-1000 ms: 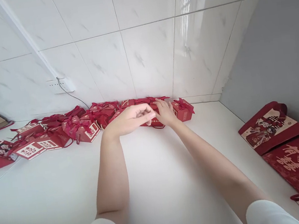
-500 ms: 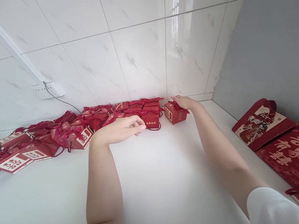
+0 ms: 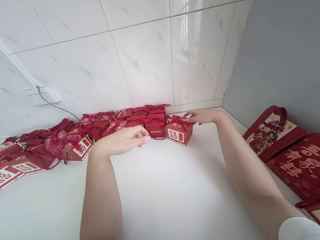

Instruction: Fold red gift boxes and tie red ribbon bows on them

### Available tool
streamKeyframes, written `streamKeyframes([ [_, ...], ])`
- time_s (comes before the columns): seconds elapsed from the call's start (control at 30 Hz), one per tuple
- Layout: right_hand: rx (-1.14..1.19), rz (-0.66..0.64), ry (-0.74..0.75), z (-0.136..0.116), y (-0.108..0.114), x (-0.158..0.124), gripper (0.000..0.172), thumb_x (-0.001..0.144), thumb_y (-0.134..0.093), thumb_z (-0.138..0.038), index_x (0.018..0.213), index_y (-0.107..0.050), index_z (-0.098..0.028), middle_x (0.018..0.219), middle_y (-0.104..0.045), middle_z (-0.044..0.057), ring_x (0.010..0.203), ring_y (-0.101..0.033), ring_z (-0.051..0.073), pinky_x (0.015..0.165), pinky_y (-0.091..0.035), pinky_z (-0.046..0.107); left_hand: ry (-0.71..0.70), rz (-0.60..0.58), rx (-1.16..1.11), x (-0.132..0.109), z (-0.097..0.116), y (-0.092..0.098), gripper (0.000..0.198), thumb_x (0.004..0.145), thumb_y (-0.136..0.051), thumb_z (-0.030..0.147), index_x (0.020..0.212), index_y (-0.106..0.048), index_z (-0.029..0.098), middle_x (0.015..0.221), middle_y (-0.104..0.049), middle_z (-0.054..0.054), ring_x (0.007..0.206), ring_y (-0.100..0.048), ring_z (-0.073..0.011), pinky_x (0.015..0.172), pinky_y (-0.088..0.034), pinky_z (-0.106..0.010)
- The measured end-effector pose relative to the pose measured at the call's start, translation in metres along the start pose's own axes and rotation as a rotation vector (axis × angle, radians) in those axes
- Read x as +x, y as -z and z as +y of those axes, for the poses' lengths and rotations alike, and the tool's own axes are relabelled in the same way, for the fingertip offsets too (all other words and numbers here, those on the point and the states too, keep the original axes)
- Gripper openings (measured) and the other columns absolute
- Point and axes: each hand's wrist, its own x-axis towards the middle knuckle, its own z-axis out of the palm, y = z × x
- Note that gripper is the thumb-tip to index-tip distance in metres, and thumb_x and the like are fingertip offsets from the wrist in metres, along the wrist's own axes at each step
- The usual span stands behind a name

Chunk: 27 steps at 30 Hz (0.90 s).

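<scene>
A small red gift box (image 3: pixel 176 133) with a white double-happiness label and a ribbon bow stands upright on the white table. At its upper right edge is my right hand (image 3: pixel 202 116), its outstretched fingers touching the ribbon. My left hand (image 3: pixel 129 138) hovers in front of the row of boxes, its fingers loosely curled in, nothing visible in them. Just beyond its fingertips is another red gift box (image 3: pixel 155 127) with gold lettering and a cord handle. More red boxes with ribbons (image 3: pixel 76 147) spread to the left, some lying tilted against each other.
On the right lie flat red bags (image 3: pixel 306 167) and a red bag with printed figures (image 3: pixel 273 134), beside a grey panel (image 3: pixel 282 59). A tiled wall (image 3: pixel 143 66) rises behind the boxes. A socket (image 3: pixel 42 96) with a grey cable is on it at left.
The gift box by my right hand has turned so its label faces me and stands nearer. My right hand has shifted from its top to its right edge. My left hand keeps its pose.
</scene>
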Motion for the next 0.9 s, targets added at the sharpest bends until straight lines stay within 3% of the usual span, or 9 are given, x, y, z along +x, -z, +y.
streamKeyframes([
  [0.2,0.02,-0.191,0.263,-0.007,-0.01,-0.001,0.063,0.066,-0.071,-0.029,0.127,-0.054,-0.03,0.115,-0.068,0.004,0.098,-0.065,0.025,0.083,-0.052,0.036,-0.009,0.011,0.001,0.002,-0.005,0.0,0.047,0.082,-0.043,0.061,0.107,-0.06,0.025,0.104,-0.067,-0.004,0.097,-0.06,-0.0212,0.077,-0.043,-0.027],
  [0.33,0.118,-0.38,0.383,-0.025,-0.011,-0.012,0.045,0.071,-0.064,-0.024,0.115,-0.066,-0.031,0.112,-0.069,0.0,0.102,-0.064,0.023,0.085,-0.051,0.034,-0.035,0.083,0.018,0.006,-0.007,-0.005,0.052,0.082,-0.049,0.055,0.125,-0.053,0.028,0.13,-0.056,-0.004,0.113,-0.054,-0.0232,0.088,-0.042,-0.029],
  [0.43,0.15,-0.336,0.389,-0.04,-0.011,-0.024,0.029,0.076,-0.061,-0.031,0.103,-0.072,-0.029,0.114,-0.068,0.001,0.103,-0.063,0.023,0.083,-0.051,0.032,-0.09,0.148,0.069,0.018,-0.009,-0.013,0.049,0.086,-0.044,0.044,0.132,-0.048,0.03,0.14,-0.048,-0.002,0.123,-0.046,-0.0239,0.097,-0.038,-0.032],
  [0.53,0.105,-0.294,0.415,-0.054,-0.013,-0.033,0.03,0.08,-0.058,-0.038,0.106,-0.071,-0.029,0.111,-0.069,0.001,0.099,-0.063,0.022,0.08,-0.051,0.032,-0.111,0.152,0.095,0.039,-0.015,-0.022,0.047,0.086,-0.042,0.036,0.131,-0.05,0.028,0.14,-0.048,-0.002,0.124,-0.046,-0.0249,0.098,-0.038,-0.034],
  [0.63,0.039,-0.349,0.46,-0.062,-0.017,-0.037,0.029,0.083,-0.055,-0.04,0.103,-0.072,-0.028,0.106,-0.07,0.001,0.096,-0.064,0.021,0.082,-0.049,0.032,-0.103,0.033,0.085,0.059,-0.025,-0.03,0.055,0.078,-0.054,0.042,0.13,-0.051,0.027,0.136,-0.051,-0.005,0.119,-0.05,-0.0274,0.094,-0.041,-0.034],
  [0.73,0.02,-0.322,0.416,-0.063,-0.019,-0.038,0.029,0.084,-0.054,-0.041,0.106,-0.07,-0.03,0.105,-0.07,0.001,0.095,-0.064,0.022,0.081,-0.049,0.032,-0.067,-0.081,0.017,0.068,-0.031,-0.034,0.073,0.069,-0.064,0.051,0.135,-0.044,0.029,0.13,-0.056,-0.007,0.114,-0.054,-0.0274,0.088,-0.044,-0.032],
  [0.9,0.044,-0.296,0.349,-0.065,-0.016,-0.039,0.031,0.083,-0.056,-0.041,0.11,-0.067,-0.031,0.109,-0.068,0.001,0.098,-0.063,0.023,0.083,-0.048,0.033,0.018,-0.069,-0.02,0.056,-0.025,-0.034,0.093,0.055,-0.072,0.061,0.136,-0.043,0.027,0.107,-0.065,-0.008,0.091,-0.062,-0.0261,0.069,-0.044,-0.029],
])
